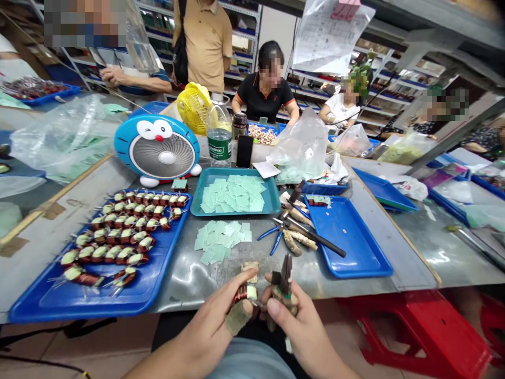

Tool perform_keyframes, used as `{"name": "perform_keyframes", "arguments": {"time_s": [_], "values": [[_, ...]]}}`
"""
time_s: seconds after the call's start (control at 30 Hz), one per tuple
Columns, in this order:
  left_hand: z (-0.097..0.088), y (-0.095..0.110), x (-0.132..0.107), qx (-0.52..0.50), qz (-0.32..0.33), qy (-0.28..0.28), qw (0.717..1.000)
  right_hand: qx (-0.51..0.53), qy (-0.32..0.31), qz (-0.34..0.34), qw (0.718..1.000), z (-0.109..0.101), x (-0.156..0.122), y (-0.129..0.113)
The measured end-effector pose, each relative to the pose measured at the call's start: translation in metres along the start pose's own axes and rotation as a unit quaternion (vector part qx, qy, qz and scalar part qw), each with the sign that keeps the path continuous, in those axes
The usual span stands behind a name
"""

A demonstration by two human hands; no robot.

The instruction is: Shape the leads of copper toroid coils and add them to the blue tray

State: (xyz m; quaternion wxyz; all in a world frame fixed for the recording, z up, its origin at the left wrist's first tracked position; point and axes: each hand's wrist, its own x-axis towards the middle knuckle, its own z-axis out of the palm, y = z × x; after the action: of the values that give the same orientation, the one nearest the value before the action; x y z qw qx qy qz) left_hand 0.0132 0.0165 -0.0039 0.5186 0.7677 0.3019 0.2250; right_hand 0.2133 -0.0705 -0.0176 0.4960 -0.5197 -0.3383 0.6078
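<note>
Close to the table's front edge, my left hand (215,316) is closed around a copper-wound coil (245,293) with a pale top. Greenish tape covers the thumb of that hand. My right hand (302,321) grips a pair of pliers (286,273), whose dark jaws point up and away from me. A dark band circles one right finger. The fingertips of both hands almost meet beside the coil; the lower part of the pliers is hidden by the right hand. Just beyond lies a small pale block (250,268).
Rows of similar coils fill a blue tray (158,287) at left. Pale green sheets lie in a teal tray (193,206) and in a loose pile (221,239). Blue-handled pliers (276,239) and a hammer (315,231) lie beside another blue tray (355,247). A fan (158,150) stands behind.
</note>
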Motion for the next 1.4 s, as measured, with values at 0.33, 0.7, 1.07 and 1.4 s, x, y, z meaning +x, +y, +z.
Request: {"name": "perform_keyframes", "arguments": {"time_s": [0.33, 0.7, 1.07, 1.4], "values": [[0.019, -0.014, -0.009, 0.116, 0.103, 0.081, 0.985, 0.071, -0.017, 0.024, 0.997, 0.012, 0.006, -0.021], [-0.013, 0.010, 0.010, -0.092, -0.023, -0.066, 0.993, -0.268, -0.005, -0.024, 0.963, -0.013, -0.007, -0.045], [-0.008, -0.008, 0.014, 0.200, 0.231, 0.107, 0.946, -0.600, 0.059, -0.275, 0.749, -0.021, -0.016, -0.008], [0.000, -0.015, 0.006, 0.252, 0.252, 0.204, 0.912, -0.615, 0.105, -0.323, 0.712, -0.025, -0.009, -0.004]]}}
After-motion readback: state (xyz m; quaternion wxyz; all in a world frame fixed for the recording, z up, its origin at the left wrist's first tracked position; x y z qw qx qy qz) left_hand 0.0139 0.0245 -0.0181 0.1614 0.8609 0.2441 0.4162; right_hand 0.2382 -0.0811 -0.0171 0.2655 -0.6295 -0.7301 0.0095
